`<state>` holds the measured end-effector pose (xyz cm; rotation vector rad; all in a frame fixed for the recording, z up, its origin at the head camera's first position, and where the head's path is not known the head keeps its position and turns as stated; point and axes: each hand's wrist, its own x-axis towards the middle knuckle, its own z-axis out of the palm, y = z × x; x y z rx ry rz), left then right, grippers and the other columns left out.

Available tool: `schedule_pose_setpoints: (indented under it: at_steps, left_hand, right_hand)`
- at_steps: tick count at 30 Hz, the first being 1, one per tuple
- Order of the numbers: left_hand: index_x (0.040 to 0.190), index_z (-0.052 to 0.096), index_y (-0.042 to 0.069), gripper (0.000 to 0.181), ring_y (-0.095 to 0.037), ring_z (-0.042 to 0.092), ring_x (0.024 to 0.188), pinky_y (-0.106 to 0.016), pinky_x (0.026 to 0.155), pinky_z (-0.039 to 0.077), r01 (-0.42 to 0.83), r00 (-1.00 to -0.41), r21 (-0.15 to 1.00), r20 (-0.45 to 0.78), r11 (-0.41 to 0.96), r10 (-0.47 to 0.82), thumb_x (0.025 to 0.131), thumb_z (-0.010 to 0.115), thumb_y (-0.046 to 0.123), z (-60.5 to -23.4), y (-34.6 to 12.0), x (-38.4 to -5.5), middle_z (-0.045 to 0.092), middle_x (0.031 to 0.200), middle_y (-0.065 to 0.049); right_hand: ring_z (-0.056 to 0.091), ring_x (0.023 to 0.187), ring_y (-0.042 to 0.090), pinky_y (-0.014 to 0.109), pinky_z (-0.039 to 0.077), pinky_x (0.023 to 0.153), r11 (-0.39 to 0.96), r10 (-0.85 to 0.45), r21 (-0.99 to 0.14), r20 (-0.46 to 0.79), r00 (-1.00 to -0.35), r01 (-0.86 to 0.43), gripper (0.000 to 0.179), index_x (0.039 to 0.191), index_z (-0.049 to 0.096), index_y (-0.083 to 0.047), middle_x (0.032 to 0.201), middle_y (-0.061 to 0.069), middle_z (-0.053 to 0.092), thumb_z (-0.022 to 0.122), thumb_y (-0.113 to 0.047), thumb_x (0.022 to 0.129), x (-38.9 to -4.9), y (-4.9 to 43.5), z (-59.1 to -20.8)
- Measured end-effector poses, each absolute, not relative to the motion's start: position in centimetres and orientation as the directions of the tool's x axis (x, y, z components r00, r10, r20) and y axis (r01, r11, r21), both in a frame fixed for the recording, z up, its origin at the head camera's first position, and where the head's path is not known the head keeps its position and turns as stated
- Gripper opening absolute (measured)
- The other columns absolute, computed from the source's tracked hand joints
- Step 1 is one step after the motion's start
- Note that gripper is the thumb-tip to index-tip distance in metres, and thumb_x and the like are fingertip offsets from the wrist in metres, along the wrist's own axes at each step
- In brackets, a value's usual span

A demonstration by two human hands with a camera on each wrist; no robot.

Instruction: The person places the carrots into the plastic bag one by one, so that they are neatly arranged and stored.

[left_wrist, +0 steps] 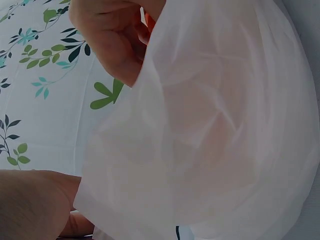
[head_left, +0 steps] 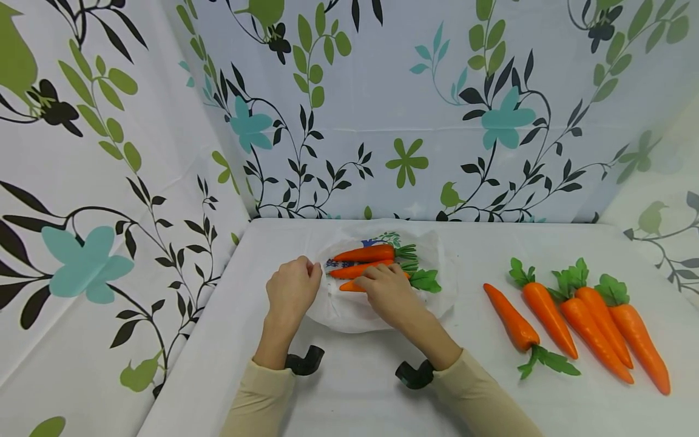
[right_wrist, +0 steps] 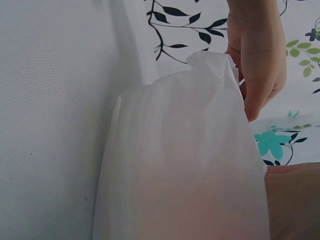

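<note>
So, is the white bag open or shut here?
Open: the head view shows the white bag spread around three carrots, visible from above, with the right hand partly covering the nearest.

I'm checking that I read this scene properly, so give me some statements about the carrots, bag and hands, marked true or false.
1. Five carrots lie right of the white bag. True.
2. The left hand rests among those five. False: it is at the bag's left side.
3. The right hand is over the bag. True.
4. All five have their leaves away from the person. False: the leftmost carrot has its leafy end nearest.
</note>
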<state>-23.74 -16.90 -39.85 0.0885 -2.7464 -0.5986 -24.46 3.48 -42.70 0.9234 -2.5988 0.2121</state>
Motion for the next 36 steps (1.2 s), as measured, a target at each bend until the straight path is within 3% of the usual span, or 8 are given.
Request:
schedule_pose_setpoints:
  at_steps: [21,29,36]
  left_hand:
    - [0.082,0.069,0.007,0.026,-0.022,0.057,0.055,-0.034,0.048,0.044,0.012,-0.944,0.414,0.305,0.910,-0.127,0.096,0.059,0.027,-39.7,-16.8,-23.9,0.065,0.070,-0.007]
    - [0.084,0.069,0.006,0.026,-0.022,0.057,0.055,-0.034,0.048,0.045,0.008,-0.946,0.406,0.300,0.914,-0.125,0.096,0.059,0.027,-39.7,-17.0,-23.7,0.066,0.070,-0.007]
    - [0.084,0.069,0.007,0.026,-0.023,0.057,0.055,-0.034,0.049,0.044,0.001,-0.949,0.409,0.288,0.912,-0.129,0.096,0.059,0.028,-39.7,-16.9,-23.7,0.065,0.071,-0.007]
  right_hand:
    - [0.060,0.113,0.025,0.042,0.048,0.096,0.740,-0.601,-0.071,0.377,-0.705,-0.669,0.022,0.113,0.075,-0.025,0.113,0.000,0.071,0.070,-0.018,0.093,-25.9,2.6,-45.1]
    - [0.058,0.117,0.028,0.046,0.046,0.101,0.742,-0.604,-0.084,0.348,-0.717,-0.666,0.023,0.115,0.074,-0.022,0.117,0.002,0.070,0.066,-0.014,0.095,-26.2,2.3,-45.7]
    - [0.058,0.114,0.025,0.043,0.047,0.096,0.755,-0.595,-0.057,0.360,-0.719,-0.653,0.021,0.114,0.074,-0.023,0.114,0.000,0.070,0.066,-0.018,0.095,-26.3,2.3,-46.3]
